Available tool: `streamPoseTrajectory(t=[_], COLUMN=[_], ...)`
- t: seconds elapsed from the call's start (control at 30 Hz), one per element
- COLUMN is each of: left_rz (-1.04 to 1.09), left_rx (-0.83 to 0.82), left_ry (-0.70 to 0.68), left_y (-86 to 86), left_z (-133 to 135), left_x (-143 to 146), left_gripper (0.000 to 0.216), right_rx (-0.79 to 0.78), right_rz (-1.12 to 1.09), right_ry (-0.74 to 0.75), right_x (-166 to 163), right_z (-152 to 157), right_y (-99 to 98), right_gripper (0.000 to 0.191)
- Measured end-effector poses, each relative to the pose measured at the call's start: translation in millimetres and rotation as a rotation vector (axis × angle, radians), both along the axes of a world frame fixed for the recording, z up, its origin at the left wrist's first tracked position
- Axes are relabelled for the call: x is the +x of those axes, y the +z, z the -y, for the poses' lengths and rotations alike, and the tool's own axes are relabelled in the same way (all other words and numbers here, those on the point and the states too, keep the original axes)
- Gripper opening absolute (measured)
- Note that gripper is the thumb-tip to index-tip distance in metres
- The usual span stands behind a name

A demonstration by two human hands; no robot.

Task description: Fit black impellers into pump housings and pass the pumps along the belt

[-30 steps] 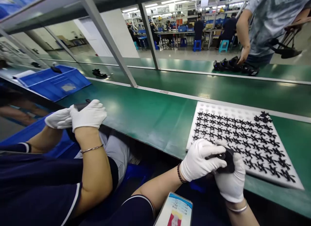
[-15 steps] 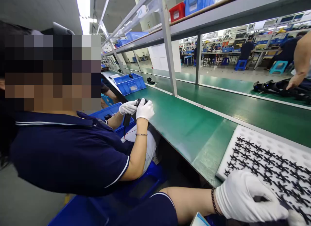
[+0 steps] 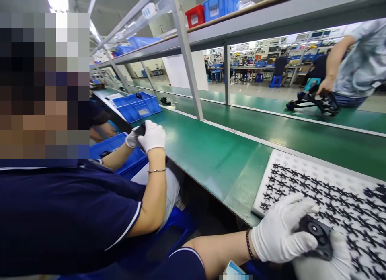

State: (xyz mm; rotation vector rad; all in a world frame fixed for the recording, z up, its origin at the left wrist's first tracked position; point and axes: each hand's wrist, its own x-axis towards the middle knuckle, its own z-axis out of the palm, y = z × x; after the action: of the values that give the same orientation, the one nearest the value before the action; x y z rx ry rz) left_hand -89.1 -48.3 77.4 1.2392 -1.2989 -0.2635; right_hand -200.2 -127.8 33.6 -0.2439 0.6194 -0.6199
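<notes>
Step in hand: holding. Left hand (image 3: 280, 234) and right hand (image 3: 324, 264), both grips clamped on a black round part (image 3: 316, 234) above the near edge of the white tray (image 3: 289, 157) on the green surface (image 3: 211, 151). Judged: the next move needs one fingertip freed.

White gloves, navy sleeve.
The left hand (image 3: 282, 234) and right hand (image 3: 327, 264) wear white fabric gloves. A dark beaded bracelet (image 3: 248, 244) circles the wrist just behind the left hand, and further back is a navy short sleeve (image 3: 183, 262) with white piping.
</notes>
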Motion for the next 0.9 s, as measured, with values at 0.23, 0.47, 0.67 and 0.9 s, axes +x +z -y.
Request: streamPoseTrajectory(t=[0.23,0.47,0.67,0.9], left_rz=[-0.265,-0.666,-0.707,-0.541], left_rx=[0.130,0.091,-0.114,-0.032], left_ry=[-0.174,0.008,0.046,0.005], left_y=[-1.9,1.1,1.3,0.7], left_z=[-6.5,-18.8,-14.1,-6.5], left_x=[-10.9,-11.2,-2.6,-12.3], left_gripper=[0.064,0.043,0.032,0.047], right_rx=[-0.114,-0.141,-0.066,-0.018], right_rz=[0.075,0.135,0.223,0.225], right_ry=[-0.113,0.007,0.026,0.089], right_x=[7.8,0.3,-2.9,4.7], right_z=[-14.5,0.0,9.3,-3.6], right_y=[18.2,54.5,61.9,52.3], right_gripper=[0.030,0.044,0.058,0.053])
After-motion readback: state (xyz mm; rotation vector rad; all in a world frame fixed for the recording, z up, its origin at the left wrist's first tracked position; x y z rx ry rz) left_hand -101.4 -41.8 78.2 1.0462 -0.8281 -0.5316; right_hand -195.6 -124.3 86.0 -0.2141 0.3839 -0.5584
